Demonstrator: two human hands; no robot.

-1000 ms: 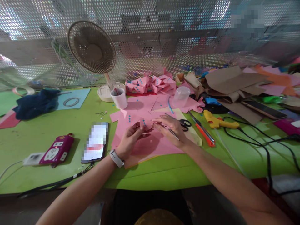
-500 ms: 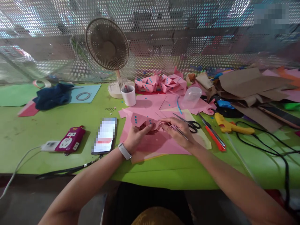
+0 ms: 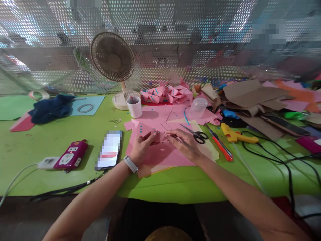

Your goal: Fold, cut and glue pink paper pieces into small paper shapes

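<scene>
Left hand (image 3: 141, 147) pinches folded pink paper (image 3: 146, 128) over bench (image 3: 170, 187), probably steadying it. Right hand (image 3: 184, 139), just apart at three o'clock, grips thin metal tool (image 3: 187, 145), apparently for fine work. Scissors (image 3: 200, 136) at three o'clock beyond, seemingly kept reachable.

Both hands work over pink sheets (image 3: 173, 157) on a green bench (image 3: 160, 187). The left hand (image 3: 143, 148) pinches a folded pink paper piece (image 3: 143, 130) with blue dots; the right hand (image 3: 184, 142) holds a slim metal tool (image 3: 186, 145), perhaps tweezers, though its tip is too blurred to tell whether it touches the paper. Scissors (image 3: 200, 138), an orange cutter (image 3: 223, 147) and a yellow glue gun (image 3: 233, 134) lie to the right. A phone (image 3: 109, 150) lies left; a fan (image 3: 112, 57) stands behind a white cup (image 3: 134, 109).
</scene>
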